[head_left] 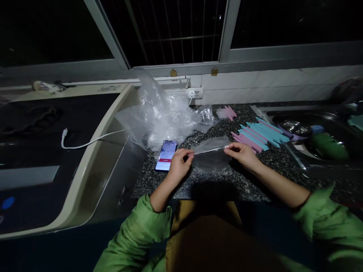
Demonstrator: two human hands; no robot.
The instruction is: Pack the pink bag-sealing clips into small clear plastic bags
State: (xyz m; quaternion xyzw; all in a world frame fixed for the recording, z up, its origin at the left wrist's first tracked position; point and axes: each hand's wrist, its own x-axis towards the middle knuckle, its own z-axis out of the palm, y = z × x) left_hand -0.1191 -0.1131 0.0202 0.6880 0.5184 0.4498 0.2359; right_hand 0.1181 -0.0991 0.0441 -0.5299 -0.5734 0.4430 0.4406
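Dim light leaves the counter (246, 187) partly shadowed.

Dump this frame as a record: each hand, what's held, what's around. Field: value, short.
left hand: pinching one end of the clear plastic piece
right hand: pinching the other end
held item: edge drawn out between the hands, above the counter; bag or film, cannot tell
left of left hand: phone, screen lit
behind hands: heap of clear plastic
beyond right hand: pink and blue sticks, spread in a loose row
far right: sink with items in it
back wall: power outlet
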